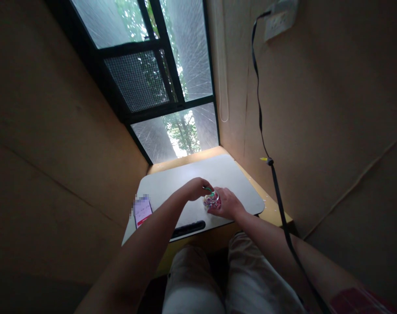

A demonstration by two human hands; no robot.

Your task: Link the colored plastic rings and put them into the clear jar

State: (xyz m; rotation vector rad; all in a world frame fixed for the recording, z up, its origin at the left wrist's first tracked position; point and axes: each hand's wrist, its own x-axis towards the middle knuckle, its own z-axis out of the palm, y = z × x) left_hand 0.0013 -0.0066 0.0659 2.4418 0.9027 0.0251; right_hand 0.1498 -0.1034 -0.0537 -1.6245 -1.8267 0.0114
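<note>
A small clear jar (211, 202) filled with tiny pink, white and multicoloured pieces stands on the white lap desk (172, 187). My right hand (227, 203) is wrapped around the jar's right side. Over the jar's mouth, my left hand (197, 188) is closed in a pinch on a thin green item (208, 189). The green item's lower end is at the jar's opening; its exact kind is too small to make out. My left fingertips are partly hidden behind the hand.
A phone (142, 210) with a lit screen lies at the desk's left edge. A dark slot (188, 228) runs along the front edge. A black cord (276, 187) hangs from a wall socket (278, 24) at right. Windows (185, 126) stand behind.
</note>
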